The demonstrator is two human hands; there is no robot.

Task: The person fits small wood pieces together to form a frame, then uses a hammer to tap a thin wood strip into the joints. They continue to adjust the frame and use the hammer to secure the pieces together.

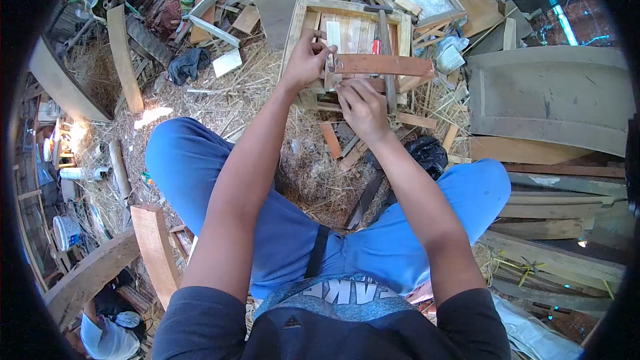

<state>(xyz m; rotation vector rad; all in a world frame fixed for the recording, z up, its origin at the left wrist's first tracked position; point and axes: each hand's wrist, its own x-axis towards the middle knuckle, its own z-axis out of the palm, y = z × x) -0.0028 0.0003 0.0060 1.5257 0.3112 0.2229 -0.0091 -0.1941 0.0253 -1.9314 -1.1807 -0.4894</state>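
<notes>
While both hands work close together over a shallow wooden frame (301, 22), I see one reddish-brown board (393, 65), smooth, long and flat, lying across it; its left end meets a small pale block (331, 73) between the hands. My left hand (308, 60) has its fingers drawn narrow at the upper left of that block, apparently pinching its edge; my right hand (363, 105) has its fingers bent and close together at the block's lower end, just below the board, though I cannot tell how firmly they grip.

The frame is rectangular, of rough, light wood, with slats inside; I count one whitish strip (333, 35) in it, one hammer (384, 33) with a dark head on the far rim and its handle running toward me, and one red-handled tool (377, 47) just left of that handle; the board crosses above the hammer and hides part of its handle and of the slats.

Straw and splintery offcuts cover the ground (313, 180); two crumpled dark plastic bags, one at the left (189, 65) and one at the right (427, 153), lie among them. A wide, curved grey-brown panel (550, 97) lies to the right, with several long planks (553, 210) nearer me; two knees in blue trousers (193, 160) flank the work and hide some of the ground; another person (110, 337) shows partly at the lower left.
</notes>
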